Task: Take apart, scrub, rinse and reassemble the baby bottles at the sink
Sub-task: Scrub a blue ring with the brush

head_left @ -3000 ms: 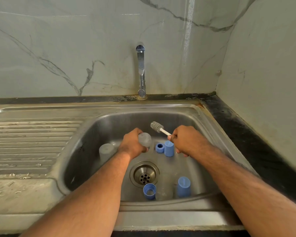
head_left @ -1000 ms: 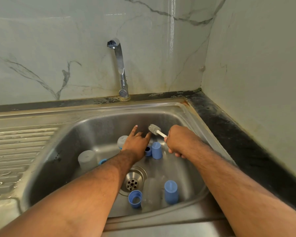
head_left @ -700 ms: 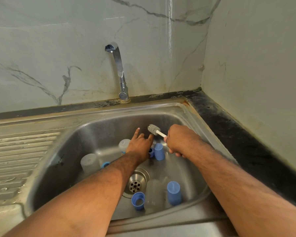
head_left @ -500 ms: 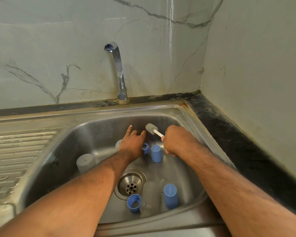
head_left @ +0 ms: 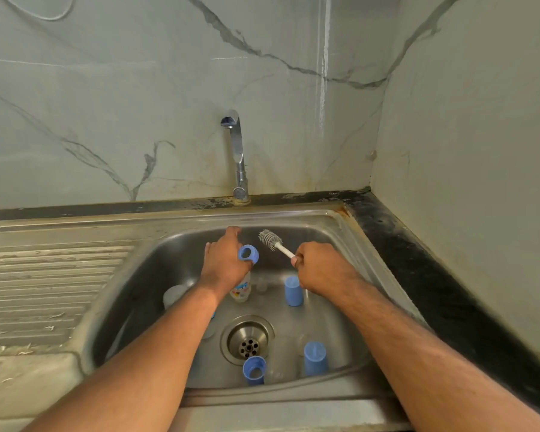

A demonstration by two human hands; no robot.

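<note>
Baby bottles lie in pieces across the basin of the steel sink [head_left: 340, 232], so the taking apart looks done, judging by the spread. The left hand [head_left: 225, 263] holds a blue screw ring [head_left: 248, 254] up over the far part of the basin, fingers curled round it, its opening facing the camera. The right hand [head_left: 320, 268] grips the white handle of a bottle brush [head_left: 270, 240], bristle head pointing far-left toward the ring, close to it but apart. Under the left hand a clear bottle body [head_left: 242, 289] with a printed picture lies on the basin floor. A blue cap [head_left: 293, 290] stands to its right; another blue cap [head_left: 315, 358] and a second blue ring [head_left: 254, 371] sit near the front wall, beside the drain [head_left: 247, 339]. A frosted cup-like piece [head_left: 173, 296] sits at the left. The tap [head_left: 236, 151] shows no water running. Scrubbing seems under way, ring by ring; rinsing and reassembly are still ahead
</note>
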